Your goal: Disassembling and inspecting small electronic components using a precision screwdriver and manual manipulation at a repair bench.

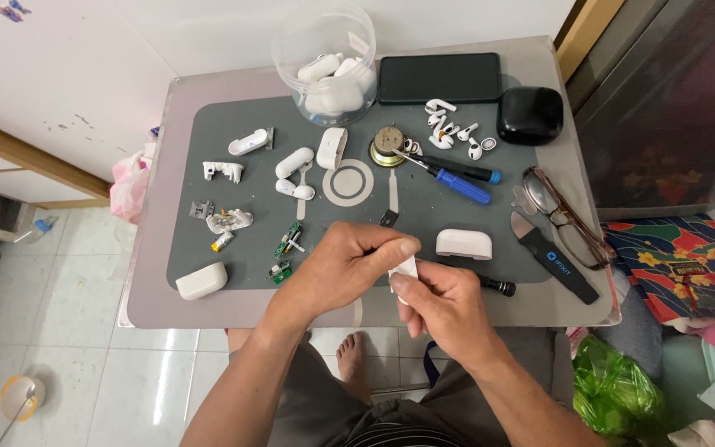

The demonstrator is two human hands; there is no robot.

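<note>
1. While both my hands pinch the small white piece between them, my left hand grips its upper end and my right hand its lower
2. A white case half lies just beyond my right hand; green circuit boards left of my left, on the table

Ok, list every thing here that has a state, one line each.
left hand: pinching the small white part
right hand: gripping the same part
clear tub: lidless, holding white cases
phone: screen dark
black case: shut
glasses: unfolded, lying on the table
</note>
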